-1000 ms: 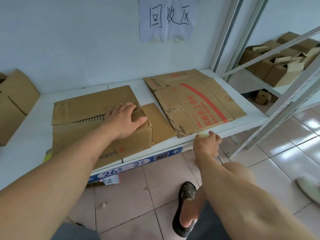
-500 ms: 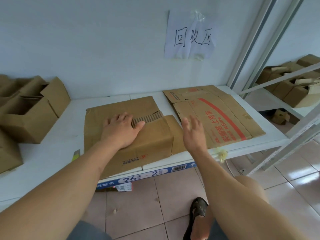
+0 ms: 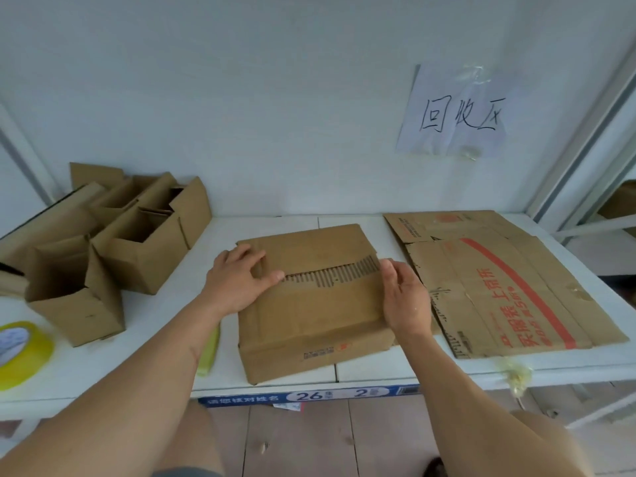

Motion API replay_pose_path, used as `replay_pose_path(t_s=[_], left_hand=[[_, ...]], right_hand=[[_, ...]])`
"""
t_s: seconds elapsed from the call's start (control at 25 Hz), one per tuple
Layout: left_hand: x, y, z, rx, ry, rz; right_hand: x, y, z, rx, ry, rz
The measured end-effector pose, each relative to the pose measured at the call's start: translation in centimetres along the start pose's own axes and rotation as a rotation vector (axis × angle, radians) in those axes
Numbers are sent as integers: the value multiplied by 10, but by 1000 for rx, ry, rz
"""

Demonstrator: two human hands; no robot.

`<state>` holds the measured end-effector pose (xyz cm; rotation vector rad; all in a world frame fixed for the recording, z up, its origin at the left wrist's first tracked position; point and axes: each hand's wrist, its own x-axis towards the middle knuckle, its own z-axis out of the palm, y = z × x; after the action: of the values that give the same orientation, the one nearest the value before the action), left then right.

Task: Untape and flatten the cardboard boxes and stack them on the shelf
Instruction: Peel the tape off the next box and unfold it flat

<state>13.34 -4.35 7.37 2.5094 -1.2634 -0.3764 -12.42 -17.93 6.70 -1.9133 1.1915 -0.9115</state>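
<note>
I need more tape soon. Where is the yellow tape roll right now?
In the head view, the yellow tape roll lies at the far left edge of the white shelf, just in front of the open cardboard boxes.

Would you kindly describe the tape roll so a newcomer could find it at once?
Start at the white shelf below the paper wall sign. Go to its left end, past the open cardboard boxes, to the near edge. The tape roll lies there, the only round, yellow thing among brown cardboard.

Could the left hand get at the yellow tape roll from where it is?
Probably yes. The left hand only presses flat on the folded box, holding nothing, and the yellow tape roll lies on the same shelf further left, with bare shelf between them.
</note>
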Motion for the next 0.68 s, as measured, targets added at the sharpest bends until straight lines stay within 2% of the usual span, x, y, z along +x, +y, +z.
replay_pose_path(t_s=[0.2,0.32,0.48,0.64,0.68], left_hand=[[12,1,-2,-105,-92,3],[17,4,-8,-28,-102,0],[16,17,-24,-36,-112,21],[10,19,-46,-555,-222,-57],[10,15,-49,-524,-222,-65]], right_hand=[[27,-17,8,-261,-46,35],[32,-15,12,-316,9,32],[35,-14,13,-175,110,16],[39,-28,4,51,189,116],[41,-28,1,106,219,141]])
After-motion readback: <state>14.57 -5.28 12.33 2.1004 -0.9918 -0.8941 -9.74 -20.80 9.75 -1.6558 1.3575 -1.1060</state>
